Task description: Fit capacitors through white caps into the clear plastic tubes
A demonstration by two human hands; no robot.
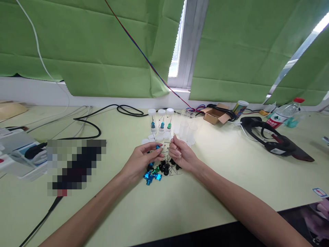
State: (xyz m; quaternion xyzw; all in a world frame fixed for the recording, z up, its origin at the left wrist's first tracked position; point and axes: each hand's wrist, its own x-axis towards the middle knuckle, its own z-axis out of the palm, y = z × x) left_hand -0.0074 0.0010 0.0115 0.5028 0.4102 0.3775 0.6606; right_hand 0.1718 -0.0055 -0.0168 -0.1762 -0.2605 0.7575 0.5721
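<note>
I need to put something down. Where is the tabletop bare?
The pale yellow tabletop is bare between the right hand and the black headset, and between the forearms, nearer the viewer than the shiny blue fittings. Those fittings and small round black parts crowd the spot beside the left hand; white-capped clear tubes crowd just beyond.
</note>
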